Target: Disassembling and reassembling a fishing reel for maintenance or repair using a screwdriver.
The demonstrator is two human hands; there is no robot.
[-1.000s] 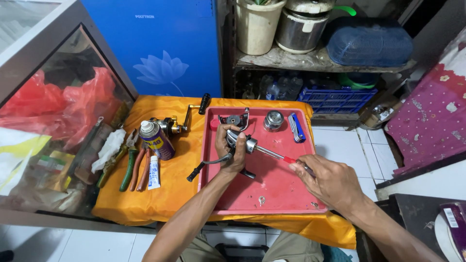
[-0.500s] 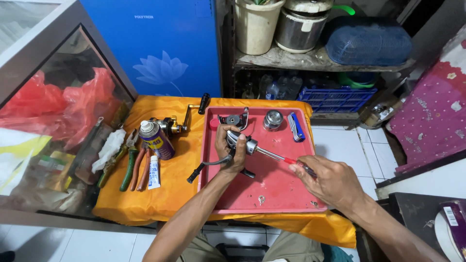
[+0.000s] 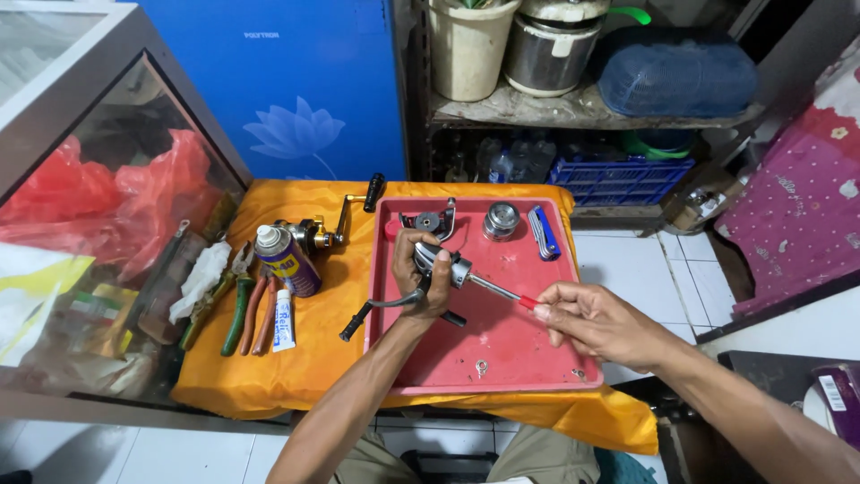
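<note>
Red-handled screwdriver (image 3: 502,292), pinched in the right hand (image 3: 587,318), may slip off the reel body (image 3: 439,264) gripped by the left hand (image 3: 421,282), scattering the small screws (image 3: 481,366) lying just below.

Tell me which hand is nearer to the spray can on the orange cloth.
Left. The left hand grips the reel body over the red tray, just right of the spray can; the right hand, on the screwdriver, is farther right.
</note>
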